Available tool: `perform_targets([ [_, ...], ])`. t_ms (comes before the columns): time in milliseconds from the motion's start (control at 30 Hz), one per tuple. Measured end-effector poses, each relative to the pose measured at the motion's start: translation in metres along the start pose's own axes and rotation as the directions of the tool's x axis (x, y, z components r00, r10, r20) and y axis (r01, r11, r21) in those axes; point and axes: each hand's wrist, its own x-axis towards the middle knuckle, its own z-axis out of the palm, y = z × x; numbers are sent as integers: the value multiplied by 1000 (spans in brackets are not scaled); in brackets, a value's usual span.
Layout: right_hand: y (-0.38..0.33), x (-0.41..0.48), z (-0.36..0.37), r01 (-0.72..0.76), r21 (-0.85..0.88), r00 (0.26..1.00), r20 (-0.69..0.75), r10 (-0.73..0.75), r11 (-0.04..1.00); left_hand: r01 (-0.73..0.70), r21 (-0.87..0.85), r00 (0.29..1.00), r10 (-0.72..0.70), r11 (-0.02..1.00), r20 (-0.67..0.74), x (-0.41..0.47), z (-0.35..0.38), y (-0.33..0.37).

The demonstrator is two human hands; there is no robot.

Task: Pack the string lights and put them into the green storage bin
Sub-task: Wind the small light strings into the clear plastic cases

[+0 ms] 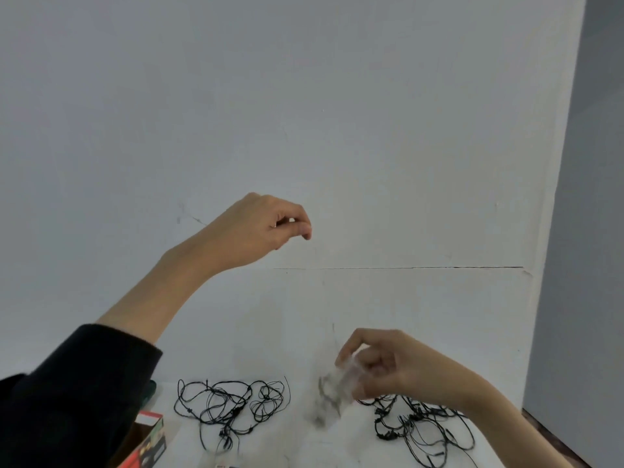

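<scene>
My left hand (270, 224) is raised in front of the white wall, thumb and forefinger pinched together. Whatever it pinches is only a faint thin strand running down toward my right hand. Lower down, my right hand (378, 366) grips a motion-blurred grey bundle of string lights (332, 390) just above the table. On the white table (304, 447) lie two loose tangles of black string lights, one at the left (233, 407) and one at the right (422, 423), partly behind my right wrist. A dark green edge (152, 390), possibly the bin, peeks out beside my left sleeve.
An open red and orange cardboard box (148, 440) sits at the table's left front, partly hidden by my black sleeve. The wall stands close behind the table. A brown floor strip (553, 437) shows past the table's right edge.
</scene>
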Motion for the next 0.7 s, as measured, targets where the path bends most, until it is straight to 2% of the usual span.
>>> perform_targets([
  [33, -2, -4, 0, 19, 142, 996, 85, -31, 990, 30, 1, 999, -30, 1000, 14, 1, 5, -8],
  [100, -4, -10, -3, 89, 382, 981, 126, -147, 920, 92, -31, 994, -90, 995, 58, 0, 15, -25],
  [167, -4, -12, -9, 191, 589, 959, 61, -278, 785, 147, -87, 985, -137, 985, 109, -5, 25, -39],
  [267, -11, -9, -14, 356, 766, 912, -159, -378, 536, 210, -176, 968, -179, 962, 178, -14, 38, -52],
  [300, -15, -8, -16, 415, 784, 894, -256, -368, 462, 221, -204, 964, -182, 954, 195, -16, 41, -54],
  [367, -22, -5, -19, 517, 773, 856, -466, -223, 367, 235, -246, 959, -184, 940, 215, -22, 44, -55],
  [433, -24, -1, -23, 586, 752, 804, -585, -106, 302, 231, -269, 959, -172, 935, 225, -26, 45, -52],
  [533, -25, 6, -24, 664, 700, 719, -694, 30, 263, 186, -174, 959, -140, 967, 247, -33, 45, -41],
  [600, -24, 10, -23, 695, 651, 657, -747, 98, 303, 129, -13, 954, -120, 992, 276, -38, 45, -30],
  [700, -21, 12, -23, 719, 562, 570, -813, 117, 408, -14, 211, 955, -50, 977, 292, -47, 40, -5],
])
